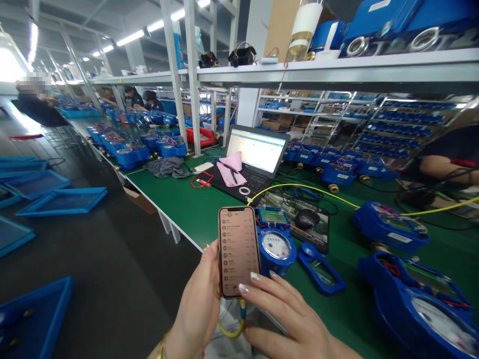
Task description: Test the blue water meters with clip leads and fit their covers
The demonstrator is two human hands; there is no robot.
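My left hand (198, 294) is wrapped around the side of a smartphone (239, 249), holding it upright with its lit screen toward me. A list of rows shows on the screen, too small to read. Over the phone's lower right corner lies my right hand (288, 309), fingers extended and apart, fingertips at the glass. Just behind the phone sits a blue water meter (277, 247) with a round dial and an exposed circuit board, partly covered by the phone. A blue cover frame (321, 269) rests to its right. Below the phone hangs a yellow cable (232, 333).
An open laptop (258, 149) stands behind with a pink cloth (232, 169) and pen on it. A mouse (307, 218) lies on a patterned pad. More blue meters (422, 299) line the right. Blue trays (63, 201) are on the left floor. Co-workers sit farther back.
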